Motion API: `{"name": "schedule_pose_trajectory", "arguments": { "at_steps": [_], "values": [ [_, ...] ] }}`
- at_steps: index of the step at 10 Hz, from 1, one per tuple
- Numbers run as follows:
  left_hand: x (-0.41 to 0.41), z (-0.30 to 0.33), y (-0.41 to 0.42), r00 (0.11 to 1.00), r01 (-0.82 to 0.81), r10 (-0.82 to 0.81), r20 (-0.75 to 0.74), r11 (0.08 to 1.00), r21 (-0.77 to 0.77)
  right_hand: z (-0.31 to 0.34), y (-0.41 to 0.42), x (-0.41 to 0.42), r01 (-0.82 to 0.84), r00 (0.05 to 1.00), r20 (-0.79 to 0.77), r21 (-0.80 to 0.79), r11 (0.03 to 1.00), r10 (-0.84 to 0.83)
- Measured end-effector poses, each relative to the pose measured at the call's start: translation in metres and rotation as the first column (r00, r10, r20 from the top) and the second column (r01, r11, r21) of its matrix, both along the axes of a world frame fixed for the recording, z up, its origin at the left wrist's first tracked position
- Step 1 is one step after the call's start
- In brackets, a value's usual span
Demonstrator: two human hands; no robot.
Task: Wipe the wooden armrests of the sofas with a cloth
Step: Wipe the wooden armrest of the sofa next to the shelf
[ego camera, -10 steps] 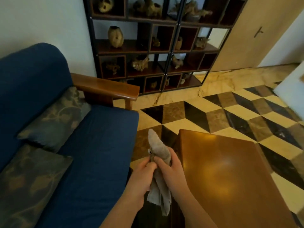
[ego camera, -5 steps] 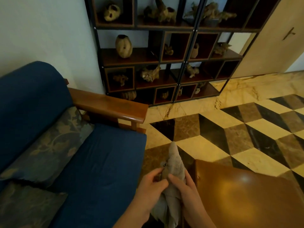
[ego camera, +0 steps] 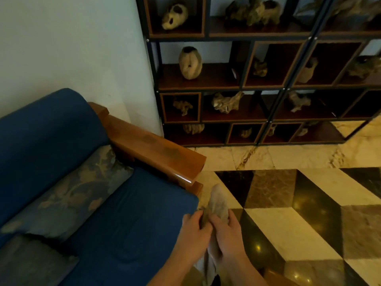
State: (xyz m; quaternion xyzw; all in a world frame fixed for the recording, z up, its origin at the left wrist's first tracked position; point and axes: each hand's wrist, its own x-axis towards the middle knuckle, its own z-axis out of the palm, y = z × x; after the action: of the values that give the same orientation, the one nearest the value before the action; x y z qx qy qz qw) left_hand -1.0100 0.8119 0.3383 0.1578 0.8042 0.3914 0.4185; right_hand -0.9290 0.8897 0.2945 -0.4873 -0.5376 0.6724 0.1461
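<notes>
A grey cloth [ego camera: 218, 203] is bunched upright between both hands at the bottom centre. My left hand [ego camera: 192, 234] grips its left side and my right hand [ego camera: 227, 236] grips its right side; its lower end hangs down between my wrists. The polished wooden armrest [ego camera: 156, 150] of the blue sofa [ego camera: 115, 223] runs diagonally just above and left of my hands, a short gap away from the cloth's tip. The armrest's front end shines near the seat corner.
Two patterned cushions [ego camera: 68, 195] lie on the sofa seat at left. A dark display shelf [ego camera: 257, 89] with driftwood pieces and vases stands against the wall behind. Checkered marble floor [ego camera: 299, 213] spreads right. A wooden table corner [ego camera: 276, 275] shows at the bottom edge.
The view has moved forward and left toward the sofa: the armrest is now much closer and larger, the wooden table has slid almost out of view. Both hands keep holding the cloth.
</notes>
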Motion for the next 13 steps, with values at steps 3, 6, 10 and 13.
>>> {"name": "schedule_pose_trajectory", "arguments": {
  "at_steps": [3, 6, 10, 13],
  "values": [
    [-0.087, -0.036, 0.054, 0.944, -0.324, 0.320, 0.081, 0.946, 0.033, -0.023, 0.098, -0.088, 0.031, 0.989, 0.149, -0.209, 0.977, 0.001],
    [-0.184, -0.133, 0.096, 0.542, -0.797, 0.776, 0.323, 0.597, -0.098, -0.028, 0.185, -0.226, 0.071, 0.920, 0.349, -0.596, 0.800, 0.178],
    [-0.262, -0.180, 0.137, 0.443, -0.842, 0.864, 0.240, 0.493, -0.220, -0.112, 0.248, -0.372, -0.005, 0.942, 0.282, -0.527, 0.850, 0.181],
    [-0.274, -0.218, 0.186, 0.327, -0.918, 0.936, 0.134, 0.348, -0.190, -0.181, 0.255, -0.341, -0.629, 0.757, 0.456, 0.316, 0.710, 0.468]
  ]
}}
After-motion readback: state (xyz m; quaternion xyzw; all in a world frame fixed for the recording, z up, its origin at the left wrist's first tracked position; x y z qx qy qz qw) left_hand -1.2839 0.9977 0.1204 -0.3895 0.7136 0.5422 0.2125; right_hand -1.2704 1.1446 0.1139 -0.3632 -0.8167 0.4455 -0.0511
